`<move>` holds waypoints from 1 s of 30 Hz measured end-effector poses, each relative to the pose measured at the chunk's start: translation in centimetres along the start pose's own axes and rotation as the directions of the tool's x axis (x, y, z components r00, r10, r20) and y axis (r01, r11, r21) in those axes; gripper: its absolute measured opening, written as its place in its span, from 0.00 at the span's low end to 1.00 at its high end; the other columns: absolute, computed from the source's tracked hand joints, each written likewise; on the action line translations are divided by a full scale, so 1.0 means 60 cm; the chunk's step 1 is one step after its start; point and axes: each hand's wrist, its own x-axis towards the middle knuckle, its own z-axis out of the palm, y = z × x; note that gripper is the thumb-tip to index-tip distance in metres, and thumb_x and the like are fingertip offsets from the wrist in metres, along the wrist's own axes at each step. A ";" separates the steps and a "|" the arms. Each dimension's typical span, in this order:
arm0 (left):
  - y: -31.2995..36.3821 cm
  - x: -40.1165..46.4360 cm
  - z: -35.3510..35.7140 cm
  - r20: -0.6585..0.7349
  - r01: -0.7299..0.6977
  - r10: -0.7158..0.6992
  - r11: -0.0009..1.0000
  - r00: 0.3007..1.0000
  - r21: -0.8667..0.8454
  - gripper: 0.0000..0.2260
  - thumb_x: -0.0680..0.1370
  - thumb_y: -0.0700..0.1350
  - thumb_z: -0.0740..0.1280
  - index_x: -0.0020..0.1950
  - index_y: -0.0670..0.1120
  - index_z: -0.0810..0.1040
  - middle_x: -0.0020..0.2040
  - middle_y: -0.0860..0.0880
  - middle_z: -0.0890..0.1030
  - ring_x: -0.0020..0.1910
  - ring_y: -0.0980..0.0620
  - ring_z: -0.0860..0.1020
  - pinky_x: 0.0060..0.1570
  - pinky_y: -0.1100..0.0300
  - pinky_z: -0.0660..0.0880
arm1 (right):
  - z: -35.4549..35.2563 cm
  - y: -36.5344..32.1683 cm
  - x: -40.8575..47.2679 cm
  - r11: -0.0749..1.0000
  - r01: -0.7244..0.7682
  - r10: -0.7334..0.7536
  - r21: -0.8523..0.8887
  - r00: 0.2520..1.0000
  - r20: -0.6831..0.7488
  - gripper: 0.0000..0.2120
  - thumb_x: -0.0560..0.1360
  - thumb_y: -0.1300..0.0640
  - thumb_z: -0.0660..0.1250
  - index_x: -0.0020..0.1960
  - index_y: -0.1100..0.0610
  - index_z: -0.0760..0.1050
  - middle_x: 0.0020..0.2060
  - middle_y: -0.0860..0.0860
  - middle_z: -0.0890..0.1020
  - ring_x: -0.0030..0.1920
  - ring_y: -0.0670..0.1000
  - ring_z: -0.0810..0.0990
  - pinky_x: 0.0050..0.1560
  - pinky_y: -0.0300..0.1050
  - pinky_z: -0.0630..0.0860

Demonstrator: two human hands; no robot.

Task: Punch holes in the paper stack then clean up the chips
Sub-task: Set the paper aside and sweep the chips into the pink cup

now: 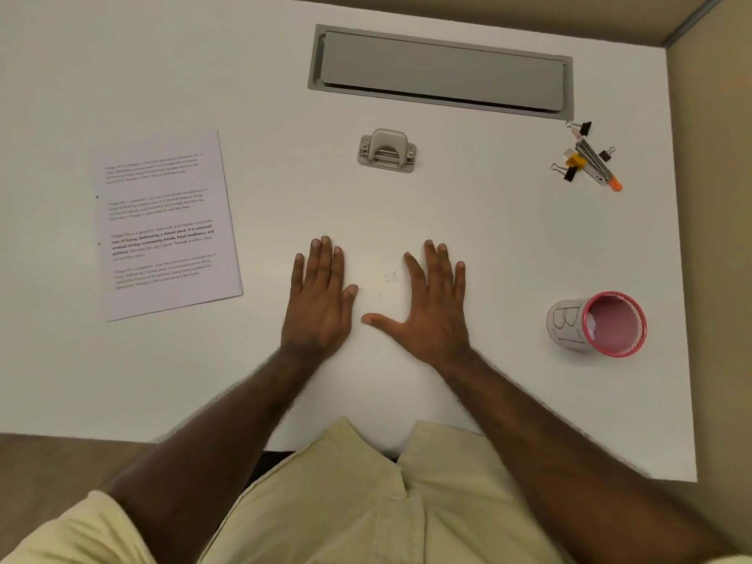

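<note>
Nearest to the person, both hands lay flat on the white bench (pixel 447 221), palms down, holding nothing: the left hand (pixel 319 303) with its fingers (pixel 325 258) straight and close together, the right hand (pixel 433 311) with its fingers spread and the thumb stretched out to the left. Between them lay the paper chips (pixel 390 277), a small loose scatter. They looked very light and would probably fly from a quick move, so sweeping them slowly together with the hand edges seemed better than pinching each one. To the right stood a pink-rimmed cup (pixel 596 324), possibly the place for them. To the left, well apart, the paper stack (pixel 167 225) already showed two holes on its left edge. Farther back sat the hole punch (pixel 387 151), and at far right some binder clips (pixel 586 156).
</note>
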 end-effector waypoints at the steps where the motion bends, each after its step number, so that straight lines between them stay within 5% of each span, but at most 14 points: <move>1: -0.001 0.000 0.000 0.007 0.005 -0.005 1.000 1.000 0.001 0.29 0.89 0.53 0.48 0.87 0.39 0.51 0.88 0.40 0.49 0.88 0.42 0.46 0.85 0.39 0.48 | -0.001 0.003 0.011 1.000 -0.008 0.008 0.005 1.000 -0.019 0.58 0.68 0.15 0.58 0.83 0.56 0.61 0.85 0.60 0.55 0.86 0.60 0.49 0.82 0.68 0.47; 14: -0.001 0.002 -0.002 0.052 0.022 -0.023 1.000 0.998 0.008 0.29 0.89 0.54 0.47 0.87 0.40 0.50 0.88 0.41 0.48 0.88 0.44 0.44 0.85 0.39 0.49 | -0.013 0.050 0.063 0.987 -0.021 0.047 0.158 0.985 -0.164 0.39 0.73 0.26 0.70 0.71 0.54 0.76 0.75 0.53 0.73 0.77 0.55 0.69 0.78 0.58 0.63; 18: 0.001 0.002 -0.003 0.076 0.035 -0.035 0.999 0.997 0.004 0.30 0.89 0.54 0.46 0.87 0.41 0.48 0.88 0.42 0.46 0.88 0.44 0.43 0.85 0.39 0.48 | -0.011 0.058 0.015 0.997 0.018 0.000 0.079 0.974 -0.227 0.38 0.73 0.26 0.70 0.69 0.55 0.79 0.72 0.55 0.76 0.75 0.58 0.72 0.76 0.58 0.66; 23: 0.003 0.004 -0.005 0.106 0.054 -0.055 0.998 0.993 0.014 0.30 0.88 0.56 0.44 0.87 0.41 0.47 0.88 0.43 0.44 0.87 0.45 0.41 0.85 0.40 0.47 | 0.013 0.037 -0.050 0.989 0.078 -0.081 -0.124 0.997 -0.014 0.52 0.76 0.21 0.56 0.85 0.57 0.55 0.86 0.57 0.51 0.86 0.60 0.48 0.82 0.68 0.50; 30: 0.006 0.004 -0.008 0.112 0.057 -0.060 0.998 0.992 0.028 0.31 0.88 0.57 0.43 0.88 0.42 0.46 0.88 0.43 0.43 0.87 0.45 0.41 0.86 0.41 0.46 | 0.031 0.015 -0.037 0.979 0.156 -0.152 -0.131 0.988 0.040 0.54 0.76 0.20 0.54 0.86 0.58 0.48 0.86 0.57 0.46 0.86 0.61 0.44 0.82 0.70 0.48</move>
